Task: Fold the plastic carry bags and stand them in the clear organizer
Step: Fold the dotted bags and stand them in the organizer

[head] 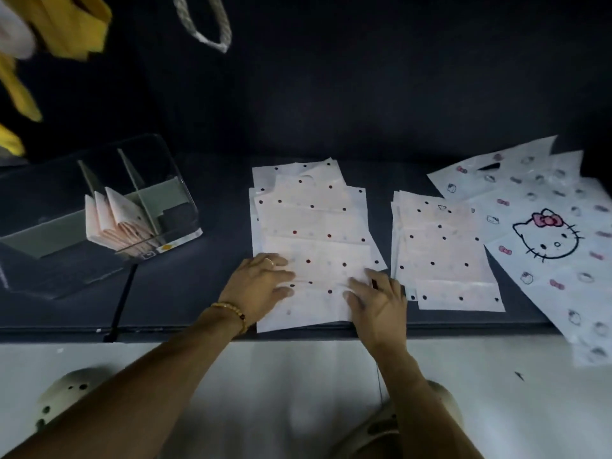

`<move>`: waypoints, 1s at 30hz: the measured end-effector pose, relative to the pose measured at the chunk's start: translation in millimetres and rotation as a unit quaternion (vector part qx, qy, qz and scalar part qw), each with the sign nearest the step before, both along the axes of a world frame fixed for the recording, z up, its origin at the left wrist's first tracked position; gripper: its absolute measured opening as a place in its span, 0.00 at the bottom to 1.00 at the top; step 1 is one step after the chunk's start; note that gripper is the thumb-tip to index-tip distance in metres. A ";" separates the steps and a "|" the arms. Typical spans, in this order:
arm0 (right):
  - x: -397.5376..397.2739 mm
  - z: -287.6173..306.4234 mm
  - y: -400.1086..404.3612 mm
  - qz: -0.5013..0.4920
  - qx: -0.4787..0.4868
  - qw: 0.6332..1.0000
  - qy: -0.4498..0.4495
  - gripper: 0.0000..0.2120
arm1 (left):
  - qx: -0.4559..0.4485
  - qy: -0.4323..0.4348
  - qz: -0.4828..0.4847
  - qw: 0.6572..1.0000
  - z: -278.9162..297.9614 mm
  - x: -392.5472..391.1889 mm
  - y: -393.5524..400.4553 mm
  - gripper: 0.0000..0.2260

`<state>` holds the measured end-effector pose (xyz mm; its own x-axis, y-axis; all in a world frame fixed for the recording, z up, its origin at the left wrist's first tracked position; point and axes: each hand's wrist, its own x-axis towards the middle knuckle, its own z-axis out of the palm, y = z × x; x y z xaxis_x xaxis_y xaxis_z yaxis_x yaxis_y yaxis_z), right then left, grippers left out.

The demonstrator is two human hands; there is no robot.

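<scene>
Both hands, left (261, 286) and right (377, 303), lie flat with fingers spread on the near end of the top bag (314, 260), whose long axis runs away from them, organizer (99, 210) nearer the left.

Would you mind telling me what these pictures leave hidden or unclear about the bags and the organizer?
Head view only:
- Number of dotted bags in the stack: they overlap.
- Bag surface under the left hand and right hand: covered.
- Count of folded bags in the organizer: packed together, dim.
- Cat-print bags: cut off by the right edge.
- Yellow item, top left: blurred.
</scene>
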<state>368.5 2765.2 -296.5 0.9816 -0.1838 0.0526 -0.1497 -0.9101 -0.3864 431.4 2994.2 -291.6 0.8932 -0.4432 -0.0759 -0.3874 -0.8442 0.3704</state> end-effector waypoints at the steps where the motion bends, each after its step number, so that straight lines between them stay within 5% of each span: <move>1: 0.5 0.4 0.5 -0.010 0.011 1.000 -0.010 0.10 | -0.004 -0.019 0.004 1.000 1.0 -0.1 -4.3 0.14; 5: 2.1 4.1 3.0 -0.019 0.024 0.999 -0.031 0.12 | -0.028 -0.035 0.014 0.999 8.4 -0.1 -16.1 0.12; 12: 8.2 36.4 54.5 0.190 -0.010 0.981 0.032 0.40 | -0.092 0.000 0.108 0.990 46.8 -9.0 38.5 0.10; 17: 2.9 35.7 95.4 0.270 -0.041 0.961 0.039 0.30 | -0.166 0.121 0.149 0.967 57.8 -24.0 96.2 0.09; 23: 8.7 38.5 109.7 0.097 0.261 0.948 0.154 0.11 | -0.291 0.228 0.270 0.889 41.3 -49.0 137.7 0.12; 26: 11.6 32.0 110.4 0.017 0.309 0.934 0.177 0.08 | -0.337 0.251 0.320 0.849 36.0 -58.1 145.4 0.16; 30: 21.4 24.7 108.1 -0.089 0.280 0.938 0.186 0.16 | -0.441 0.316 0.358 0.760 39.0 -54.2 144.8 0.37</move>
<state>389.9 2873.3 -271.8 0.8643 -0.2422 -0.4408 -0.4985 -0.5284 -0.6872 377.2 3139.1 -252.6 0.8378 0.0116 -0.5459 0.5453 -0.0703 0.8353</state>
